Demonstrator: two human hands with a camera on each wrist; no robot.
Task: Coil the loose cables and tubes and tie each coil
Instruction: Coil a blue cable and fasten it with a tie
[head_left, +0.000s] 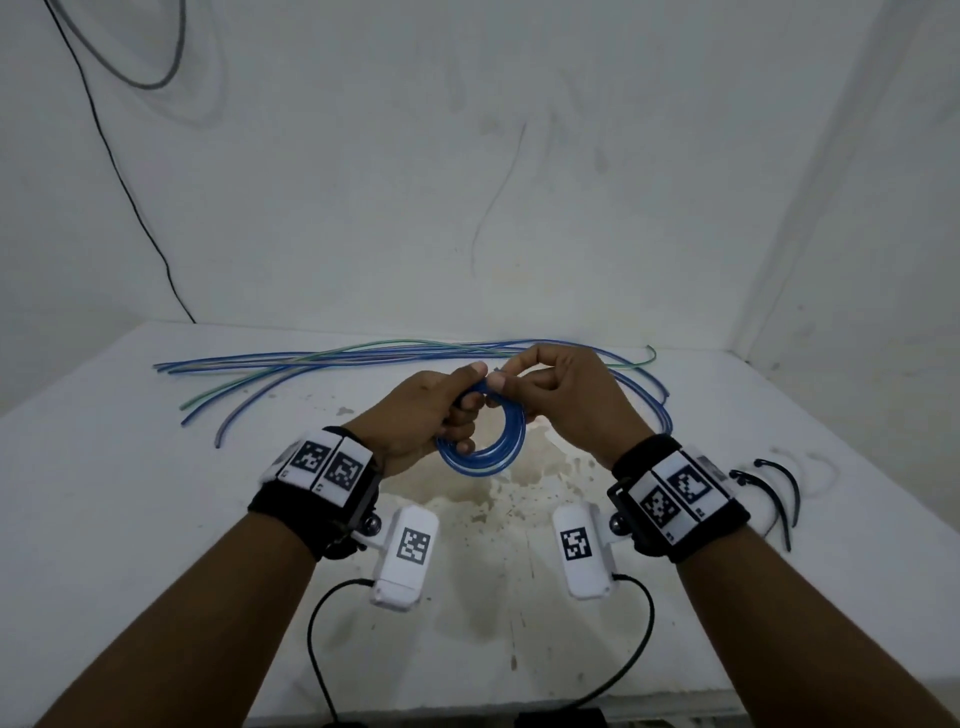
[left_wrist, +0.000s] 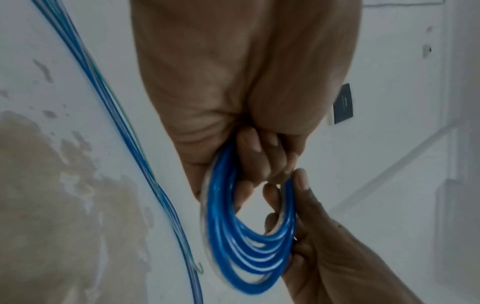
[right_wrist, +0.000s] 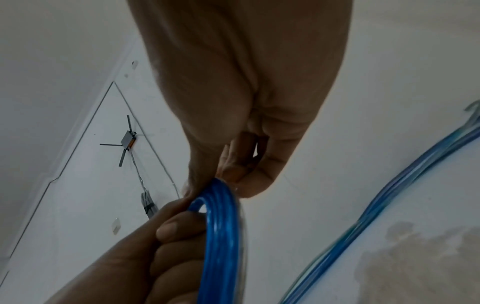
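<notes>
Head view showed you holding the blue coil (head_left: 480, 441) in the air above the white table (head_left: 156, 519), between both hands, so the loops hung free and could not snag on the stained top. Your left hand (head_left: 415, 415) was curled round one side of the coil, thumb on top, which kept the turns stacked together; the left wrist view showed the fingers (left_wrist: 257, 156) threaded through the ring. Your right hand (head_left: 561, 387) pinched the strands at the top of the coil with thumb and forefinger, probably to feed or tuck the last turn, though I could not tell where the free end lay. The loose tubes (head_left: 363, 356), blue and green, lay stretched along the far side of the table, well apart from the coil and waiting their turn. The black ties (head_left: 774, 493) lay by your right wrist, near enough to reach once the coil was ready to bind.
</notes>
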